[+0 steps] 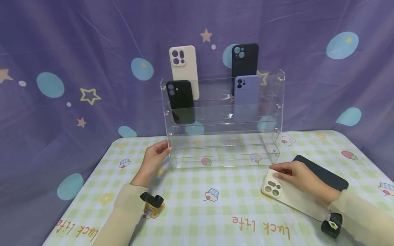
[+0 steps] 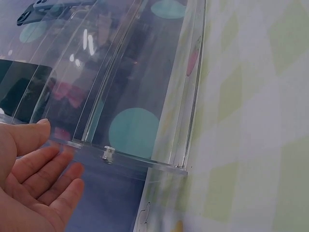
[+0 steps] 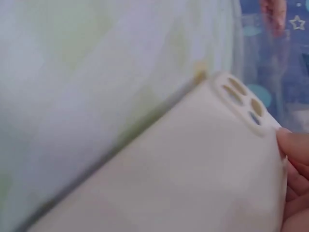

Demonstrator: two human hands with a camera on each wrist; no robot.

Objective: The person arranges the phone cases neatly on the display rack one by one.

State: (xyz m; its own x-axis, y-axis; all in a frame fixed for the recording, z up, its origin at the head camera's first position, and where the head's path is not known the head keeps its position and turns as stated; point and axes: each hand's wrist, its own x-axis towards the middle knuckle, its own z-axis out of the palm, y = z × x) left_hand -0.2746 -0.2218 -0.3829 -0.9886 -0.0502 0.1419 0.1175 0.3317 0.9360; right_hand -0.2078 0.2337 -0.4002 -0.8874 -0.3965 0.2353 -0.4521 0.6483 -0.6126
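Observation:
My right hand (image 1: 297, 176) pinches the edge of a cream phone case (image 1: 292, 196) near its camera cutouts, thumb on top. In the right wrist view the phone case (image 3: 193, 164) slants across, its near side edge lifted off the cloth. Under and behind that hand lies a dark phone case (image 1: 323, 172), partly covered. My left hand (image 1: 156, 155) is at the lower left side of a clear acrylic display stand (image 1: 215, 150). Seen from the left wrist, the left hand (image 2: 41, 179) has its thumb and loosely extended fingers right at the stand's side panel.
On the stand's upper tiers lean a cream phone case (image 1: 186, 68), a black one (image 1: 181, 102), another dark one (image 1: 245, 61) and a lavender one (image 1: 247, 99). A green checked tablecloth (image 1: 191, 212) covers the table. Behind it hangs a purple curtain (image 1: 101, 61).

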